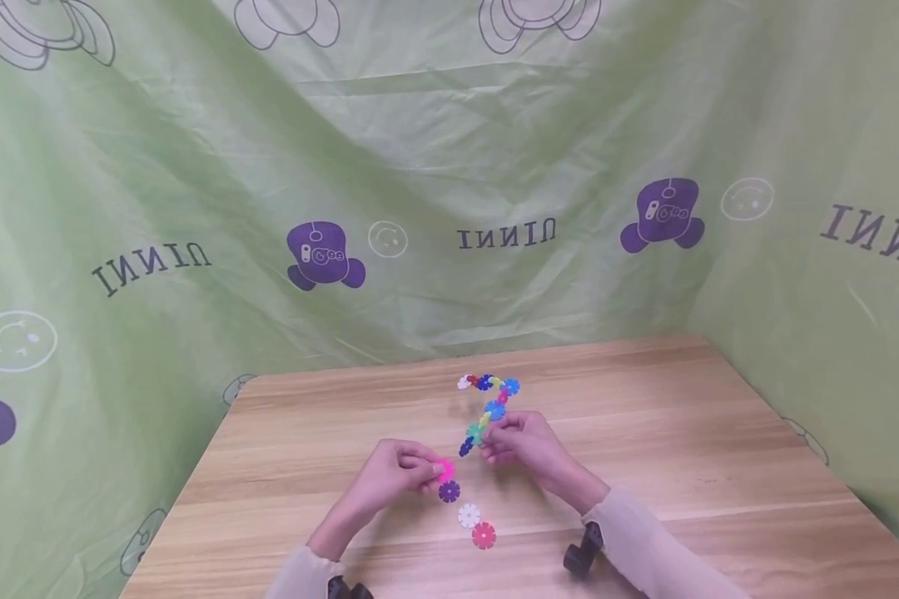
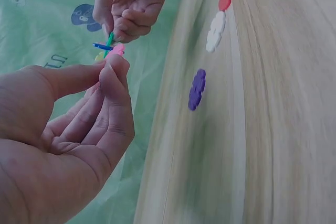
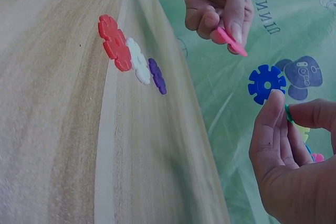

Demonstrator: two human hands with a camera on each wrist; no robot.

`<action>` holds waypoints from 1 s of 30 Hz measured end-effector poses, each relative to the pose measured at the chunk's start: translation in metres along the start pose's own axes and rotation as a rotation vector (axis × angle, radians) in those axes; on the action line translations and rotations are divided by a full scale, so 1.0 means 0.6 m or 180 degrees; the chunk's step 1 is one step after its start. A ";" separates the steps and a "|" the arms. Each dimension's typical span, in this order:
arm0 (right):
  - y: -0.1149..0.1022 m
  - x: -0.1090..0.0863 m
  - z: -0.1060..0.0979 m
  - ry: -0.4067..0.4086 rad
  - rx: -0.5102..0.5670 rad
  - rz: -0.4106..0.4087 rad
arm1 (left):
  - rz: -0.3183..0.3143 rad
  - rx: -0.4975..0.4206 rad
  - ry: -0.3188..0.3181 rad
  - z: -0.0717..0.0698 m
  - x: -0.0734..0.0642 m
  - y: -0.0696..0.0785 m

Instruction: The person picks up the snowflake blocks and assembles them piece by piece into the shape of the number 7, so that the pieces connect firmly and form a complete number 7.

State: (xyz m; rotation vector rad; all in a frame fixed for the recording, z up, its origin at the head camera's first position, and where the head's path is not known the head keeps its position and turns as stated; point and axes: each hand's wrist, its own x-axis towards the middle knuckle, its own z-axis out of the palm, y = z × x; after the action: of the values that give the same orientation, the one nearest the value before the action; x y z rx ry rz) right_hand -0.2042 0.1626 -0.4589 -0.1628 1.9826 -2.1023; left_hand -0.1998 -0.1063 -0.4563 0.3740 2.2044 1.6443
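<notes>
My left hand (image 1: 391, 476) pinches a bright pink notched plastic disc (image 1: 445, 470) between thumb and forefinger, as the right wrist view also shows. Across from it, my right hand (image 1: 533, 453) holds a curving chain of interlocked snowflake discs (image 1: 495, 409) by its green disc (image 1: 474, 432). A dark blue disc (image 3: 266, 84) forms the end of the chain nearest the left hand, apart from the pink one in the right wrist view. Other links are yellow, light blue, pink, red and white; the chain's far end curls leftward above the table. My fingers hide part of the green disc.
Loose on the wooden table (image 1: 330, 408) lie a purple disc (image 1: 449, 492), a white disc (image 1: 469, 516) and a red disc (image 1: 484, 536), in a slanting row in front of the hands. A green printed cloth (image 1: 419, 166) hangs around the table's back and sides.
</notes>
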 end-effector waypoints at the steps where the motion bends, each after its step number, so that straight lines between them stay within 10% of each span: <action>1: -0.001 0.000 0.000 0.0005 -0.0006 -0.0002 | -0.0008 -0.0025 0.0001 0.003 0.002 0.000; 30: 0.001 0.004 -0.003 0.0034 -0.0040 -0.0046 | -0.0032 -0.0369 0.0048 0.037 0.028 0.015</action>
State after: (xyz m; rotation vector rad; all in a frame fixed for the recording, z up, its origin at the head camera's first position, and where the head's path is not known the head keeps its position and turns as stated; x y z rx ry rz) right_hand -0.2071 0.1639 -0.4601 -0.1692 2.0070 -2.1041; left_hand -0.2052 -0.0777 -0.4554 0.3194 2.1062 1.7652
